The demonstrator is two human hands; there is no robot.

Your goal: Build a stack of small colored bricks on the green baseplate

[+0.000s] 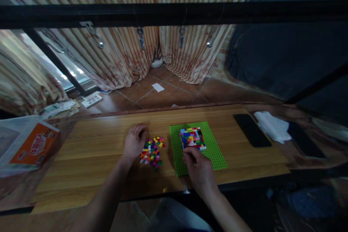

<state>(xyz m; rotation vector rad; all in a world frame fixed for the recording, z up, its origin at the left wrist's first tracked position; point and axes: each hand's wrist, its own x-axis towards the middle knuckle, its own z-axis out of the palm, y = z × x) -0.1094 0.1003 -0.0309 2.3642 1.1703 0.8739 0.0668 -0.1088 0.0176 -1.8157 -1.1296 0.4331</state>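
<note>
My left hand (134, 140) rests on the wooden table at the left edge of a loose pile of small coloured bricks (152, 152). Its fingers curve loosely, thumb apart, and nothing shows in them. Right of the pile lies a green baseplate (216, 156) with a low square build of many-coloured bricks (192, 138) on it. My right hand (200, 169) is over the near part of the plate, thumb and fingers pinched together at the near left corner of the build. Whatever the pinch may hold is too small to make out.
A black phone (251, 130) lies right of the baseplate, with a white packet (272, 126) beyond it. One yellow brick (164, 190) sits near the table's front edge. On the left stands a clear plastic box (16, 127) with an orange label. A dark metal bar (163, 14) crosses above the table.
</note>
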